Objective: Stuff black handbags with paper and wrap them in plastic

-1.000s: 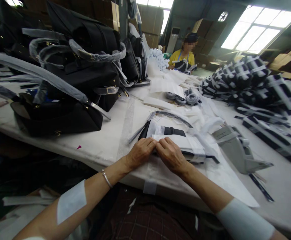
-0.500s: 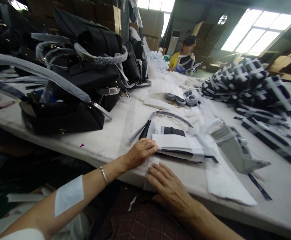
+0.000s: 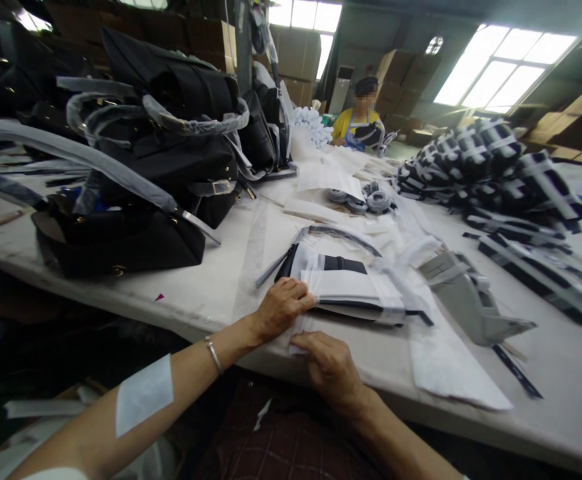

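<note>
A small black handbag (image 3: 345,265), partly wrapped in white sheets and translucent film, lies flat on the table before me. Its wrapped handle (image 3: 341,231) arches away at the back. My left hand (image 3: 283,307) is closed on the near left corner of the bag, fingers curled over the white wrapping sheet (image 3: 345,285). Just below, at the table edge, my right hand (image 3: 335,367) pinches a thin translucent white wrapping strip (image 3: 298,327) that runs up toward my left hand. The far ends of both hands' fingers are partly hidden.
Black handbags with wrapped handles (image 3: 118,237) are piled at the left. Strapped black bundles (image 3: 471,163) lie at the right. A grey tape dispenser (image 3: 463,300) stands beside the bag on white sheeting (image 3: 453,367). Grey rolls (image 3: 378,200) lie behind. Another person (image 3: 355,127) works farther back.
My right hand has gone from lying flat with fingers stretched to pinching the wrapping strip at the table edge. My left hand stays at the bag's corner, its fingers curled more tightly.
</note>
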The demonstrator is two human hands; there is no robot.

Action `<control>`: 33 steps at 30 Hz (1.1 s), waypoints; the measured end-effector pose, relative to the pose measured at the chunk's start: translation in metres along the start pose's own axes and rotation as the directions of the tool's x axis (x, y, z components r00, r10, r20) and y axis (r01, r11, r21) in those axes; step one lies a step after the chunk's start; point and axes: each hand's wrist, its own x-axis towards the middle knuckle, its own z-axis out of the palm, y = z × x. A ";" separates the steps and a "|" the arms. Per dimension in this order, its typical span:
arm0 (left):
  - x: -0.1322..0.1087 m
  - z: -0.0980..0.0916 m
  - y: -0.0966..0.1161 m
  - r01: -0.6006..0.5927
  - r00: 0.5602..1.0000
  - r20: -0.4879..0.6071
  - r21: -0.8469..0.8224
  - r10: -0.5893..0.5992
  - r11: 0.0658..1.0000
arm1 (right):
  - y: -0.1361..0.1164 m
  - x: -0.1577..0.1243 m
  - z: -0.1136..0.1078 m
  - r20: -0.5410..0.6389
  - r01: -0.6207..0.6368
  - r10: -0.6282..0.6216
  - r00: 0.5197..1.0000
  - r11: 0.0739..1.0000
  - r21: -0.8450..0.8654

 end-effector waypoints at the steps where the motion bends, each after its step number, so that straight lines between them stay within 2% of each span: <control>1: 0.000 0.000 0.000 -0.003 1.000 0.007 0.001 0.003 1.000 | -0.002 -0.001 0.000 0.000 -0.012 0.012 1.000 1.000 0.003; 15: 0.004 0.002 -0.004 0.012 1.000 0.006 -0.008 -0.012 1.000 | -0.025 -0.013 0.008 -0.020 -0.058 0.058 0.998 0.998 0.021; 20: 0.003 -0.003 -0.002 0.013 1.000 -0.005 -0.018 -0.013 1.000 | -0.022 -0.007 -0.002 0.059 -0.101 0.098 0.993 0.994 0.047; 24: -0.003 -0.006 0.003 0.014 1.000 -0.012 -0.039 -0.014 0.999 | -0.017 0.018 -0.028 0.161 -0.217 0.195 0.967 0.967 0.131; 27: -0.009 -0.014 0.008 0.053 0.998 -0.014 -0.105 -0.054 0.993 | -0.009 0.049 -0.049 0.238 -0.384 0.338 0.911 0.905 0.184; 30: -0.011 -0.024 0.015 0.150 0.988 0.010 -0.226 -0.152 0.962 | 0.008 0.081 -0.064 0.255 -0.509 0.453 0.854 0.830 0.228; 33: -0.006 -0.029 0.021 0.281 0.955 0.004 -0.317 -0.296 0.906 | 0.032 0.108 -0.069 0.270 -0.576 0.517 0.812 0.785 0.229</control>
